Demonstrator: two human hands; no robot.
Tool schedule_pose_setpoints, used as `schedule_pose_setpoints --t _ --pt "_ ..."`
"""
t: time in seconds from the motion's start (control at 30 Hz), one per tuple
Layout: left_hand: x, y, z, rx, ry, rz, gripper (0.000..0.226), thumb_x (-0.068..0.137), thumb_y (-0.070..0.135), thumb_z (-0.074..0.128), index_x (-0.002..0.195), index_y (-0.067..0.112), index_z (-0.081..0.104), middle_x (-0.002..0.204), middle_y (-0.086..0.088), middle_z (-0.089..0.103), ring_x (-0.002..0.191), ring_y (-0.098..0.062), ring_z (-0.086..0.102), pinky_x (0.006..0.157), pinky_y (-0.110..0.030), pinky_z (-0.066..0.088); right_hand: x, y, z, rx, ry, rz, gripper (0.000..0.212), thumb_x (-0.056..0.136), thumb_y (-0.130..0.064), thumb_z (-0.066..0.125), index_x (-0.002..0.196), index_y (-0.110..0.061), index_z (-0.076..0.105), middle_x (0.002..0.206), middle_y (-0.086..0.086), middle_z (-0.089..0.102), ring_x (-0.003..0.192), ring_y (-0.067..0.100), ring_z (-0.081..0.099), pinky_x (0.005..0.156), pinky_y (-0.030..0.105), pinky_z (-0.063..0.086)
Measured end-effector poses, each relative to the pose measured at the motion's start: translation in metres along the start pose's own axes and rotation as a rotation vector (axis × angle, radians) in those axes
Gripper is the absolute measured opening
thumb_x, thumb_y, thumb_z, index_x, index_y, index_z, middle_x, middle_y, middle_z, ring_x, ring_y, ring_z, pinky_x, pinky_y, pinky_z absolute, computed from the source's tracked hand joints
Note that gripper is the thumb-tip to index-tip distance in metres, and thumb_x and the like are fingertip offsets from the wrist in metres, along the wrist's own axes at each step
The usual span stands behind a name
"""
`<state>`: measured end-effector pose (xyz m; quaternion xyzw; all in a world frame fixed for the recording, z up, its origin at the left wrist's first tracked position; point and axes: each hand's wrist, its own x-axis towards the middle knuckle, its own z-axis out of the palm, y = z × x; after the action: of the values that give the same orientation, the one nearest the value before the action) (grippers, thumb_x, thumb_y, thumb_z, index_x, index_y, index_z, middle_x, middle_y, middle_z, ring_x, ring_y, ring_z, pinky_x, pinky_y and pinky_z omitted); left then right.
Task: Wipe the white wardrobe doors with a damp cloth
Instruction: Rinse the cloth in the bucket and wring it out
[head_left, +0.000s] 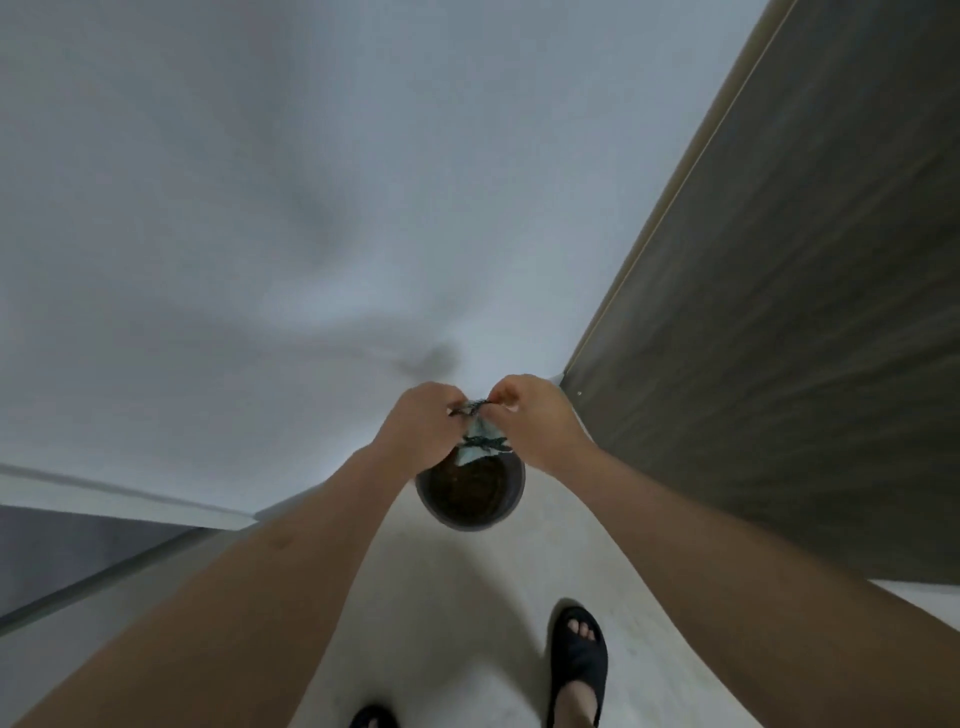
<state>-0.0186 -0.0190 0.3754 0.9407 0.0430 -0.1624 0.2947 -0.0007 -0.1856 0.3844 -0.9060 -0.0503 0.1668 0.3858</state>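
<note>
Both hands — left hand, right hand — grip the cloth above the bucket; the white door seems not yet wiped.

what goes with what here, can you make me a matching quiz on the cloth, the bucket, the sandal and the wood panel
Things:
1. cloth
2. bucket
3. sandal
4. wood panel

Places or states:
A. on the foot, low in the frame
B. on the floor below the hands
C. along the right side
D. pinched between left hand and right hand

Pairs: 1-D, 2-B, 3-A, 4-C
</note>
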Motion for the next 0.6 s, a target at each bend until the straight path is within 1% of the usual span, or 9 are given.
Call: schedule_pose_setpoints --t 0.07,0.1,0.17,0.27,0.33,0.4,0.47,0.53,0.6 --pt "-0.024 0.018 -0.034 0.014 0.049 -0.008 0.022 0.095 0.022 0.055 0.078 0.021 0.067 0.072 0.009 0.057 0.074 -0.018 0.054 0.063 -0.028 0.035 -0.022 -0.030 -0.028 -0.065 0.018 -0.015 0.013 0.093 -0.029 0.067 0.089 -0.017 0.066 0.095 -0.005 0.064 0.091 0.012 0.057 0.075 0.026 0.040" --pt "-0.035 0.027 -0.050 -0.025 0.066 -0.002 0.023 0.096 0.021 0.054 0.078 0.020 0.066 0.071 0.009 0.056 0.073 -0.017 0.054 0.064 -0.027 0.034 -0.032 -0.045 -0.041 -0.069 0.004 -0.002 0.012 0.094 -0.028 0.066 0.092 -0.016 0.065 0.097 -0.004 0.065 0.092 0.012 0.057 0.076 0.026 0.041" --pt "-0.061 0.047 -0.083 -0.152 0.072 0.015 0.026 0.096 0.020 0.054 0.070 0.020 0.058 0.068 0.009 0.055 0.070 -0.018 0.053 0.062 -0.029 0.033 -0.054 -0.077 -0.066 -0.067 0.002 -0.007 0.008 0.096 -0.025 0.063 0.094 -0.018 0.061 0.097 -0.005 0.065 0.092 0.014 0.058 0.074 0.027 0.042" --pt "-0.096 0.080 -0.130 -0.346 0.071 0.000 0.031 0.095 0.025 0.056 0.067 0.015 0.050 0.065 0.003 0.052 0.060 -0.017 0.047 0.060 -0.031 0.033 -0.085 -0.119 -0.099 -0.010 0.033 0.013 0.003 0.097 -0.017 0.058 0.095 -0.019 0.059 0.090 -0.004 0.063 0.083 0.015 0.059 0.067 0.026 0.045" --pt "-0.115 0.100 -0.159 -0.445 0.076 0.034 0.035 0.096 0.030 0.058 0.070 0.012 0.046 0.066 -0.003 0.044 0.059 -0.019 0.040 0.059 -0.033 0.030 -0.105 -0.143 -0.119 0.051 0.066 0.056 0.014 0.092 -0.005 0.055 0.094 -0.017 0.060 0.090 -0.002 0.065 0.082 0.017 0.060 0.068 0.028 0.048" --pt "-0.137 0.124 -0.190 -0.456 0.069 0.098 0.035 0.098 0.034 0.057 0.075 0.010 0.049 0.071 -0.008 0.044 0.063 -0.019 0.040 0.060 -0.035 0.031 -0.131 -0.171 -0.141 0.226 0.134 0.111 0.027 0.083 0.008 0.049 0.088 -0.016 0.060 0.086 0.002 0.067 0.082 0.023 0.062 0.073 0.038 0.054" --pt "-0.154 0.154 -0.217 -0.466 0.070 0.168 0.032 0.099 0.034 0.053 0.078 0.010 0.050 0.073 -0.007 0.048 0.064 -0.020 0.043 0.061 -0.035 0.034 -0.157 -0.195 -0.164 0.513 0.172 0.166 0.028 0.077 0.010 0.042 0.089 -0.010 0.058 0.081 0.008 0.067 0.080 0.027 0.065 0.083 0.048 0.057" --pt "-0.172 0.193 -0.237 -0.457 0.057 0.264 0.029 0.100 0.033 0.052 0.082 0.009 0.054 0.076 -0.008 0.057 0.066 -0.020 0.050 0.062 -0.035 0.040 -0.185 -0.212 -0.187 0.751 0.088 0.190 0.032 0.071 -0.002 0.047 0.102 -0.005 0.056 0.091 0.014 0.067 0.084 0.030 0.066 0.089 0.051 0.053" --pt "-0.185 0.226 -0.247 -0.457 0.025 0.336 0.028 0.099 0.034 0.053 0.089 0.009 0.061 0.085 -0.013 0.066 0.070 -0.022 0.058 0.067 -0.037 0.047 -0.208 -0.222 -0.200 0.759 -0.072 0.156 0.045 0.074 -0.014 0.063 0.118 -0.004 0.058 0.108 0.017 0.068 0.096 0.030 0.066 0.093 0.046 0.052"
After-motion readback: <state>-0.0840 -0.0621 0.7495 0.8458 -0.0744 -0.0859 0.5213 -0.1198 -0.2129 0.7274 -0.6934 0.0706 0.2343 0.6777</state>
